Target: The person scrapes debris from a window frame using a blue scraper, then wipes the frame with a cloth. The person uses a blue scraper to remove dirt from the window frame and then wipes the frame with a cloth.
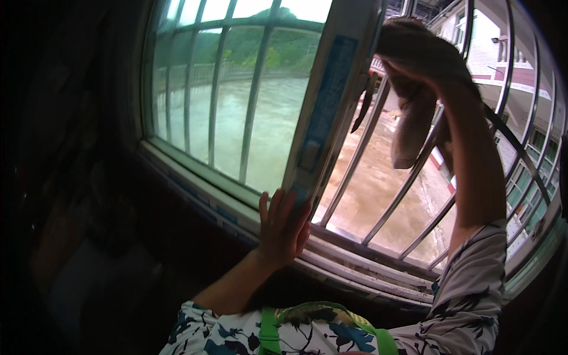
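Note:
My left hand [284, 226] lies with spread fingers against the lower part of the sliding window's frame [317, 111], holding nothing. At the upper right my right arm is raised to the opening, and my right hand [406, 35] is bunched in dark, blurred cloth. From it hangs a brownish-grey cloth piece [412, 133], which looks like a sock, in front of the metal window bars [377, 115]. A narrow dark strip [364, 104] hangs beside the frame. The fingertips of my right hand are hidden by the cloth and the blur.
Greenish window glass [235, 102] fills the left half, with bars behind it. The sill track [368, 270] runs below the opening. A dark curved strap or rod [517, 144] crosses the bars at right. Outside are a wet-looking yard [381, 191] and a building with balconies [483, 49].

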`<state>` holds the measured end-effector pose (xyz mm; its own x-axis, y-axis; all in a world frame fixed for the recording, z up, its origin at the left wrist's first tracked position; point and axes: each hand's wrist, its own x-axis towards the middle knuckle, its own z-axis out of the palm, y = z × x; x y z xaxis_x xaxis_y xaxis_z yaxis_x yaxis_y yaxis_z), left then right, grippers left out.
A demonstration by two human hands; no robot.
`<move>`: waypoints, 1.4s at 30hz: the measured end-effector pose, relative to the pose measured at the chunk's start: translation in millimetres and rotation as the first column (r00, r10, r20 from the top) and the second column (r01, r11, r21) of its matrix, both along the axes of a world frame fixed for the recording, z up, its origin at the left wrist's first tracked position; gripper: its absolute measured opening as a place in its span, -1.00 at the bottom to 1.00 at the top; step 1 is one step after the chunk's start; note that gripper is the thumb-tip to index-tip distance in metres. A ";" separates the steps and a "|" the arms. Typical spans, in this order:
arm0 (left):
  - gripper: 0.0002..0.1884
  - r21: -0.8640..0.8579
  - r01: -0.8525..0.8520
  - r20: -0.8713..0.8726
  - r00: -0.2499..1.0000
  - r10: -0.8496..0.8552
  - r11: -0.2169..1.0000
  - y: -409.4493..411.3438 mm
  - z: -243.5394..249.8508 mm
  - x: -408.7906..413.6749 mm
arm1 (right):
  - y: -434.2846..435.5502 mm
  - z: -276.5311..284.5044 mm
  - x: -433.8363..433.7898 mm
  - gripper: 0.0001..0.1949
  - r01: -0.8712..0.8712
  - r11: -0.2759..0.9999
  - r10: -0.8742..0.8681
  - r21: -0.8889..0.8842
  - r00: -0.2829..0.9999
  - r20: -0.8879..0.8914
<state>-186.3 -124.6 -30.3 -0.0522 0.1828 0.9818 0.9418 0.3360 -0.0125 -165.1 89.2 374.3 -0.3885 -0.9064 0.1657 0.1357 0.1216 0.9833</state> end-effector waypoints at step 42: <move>-0.37 0.049 0.091 -0.108 0.990 -0.086 0.995 13.6 -2.7 -16.9 | -11.5 -306.4 66.0 -0.66 0.881 -0.039 0.298 -0.471 0.460 0.837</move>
<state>-203.2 -111.0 -32.9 0.0663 0.1289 0.9894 0.9622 0.2542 -0.0976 -99.1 77.7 67.9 -0.9955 0.0777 0.0551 0.0638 0.9735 -0.2195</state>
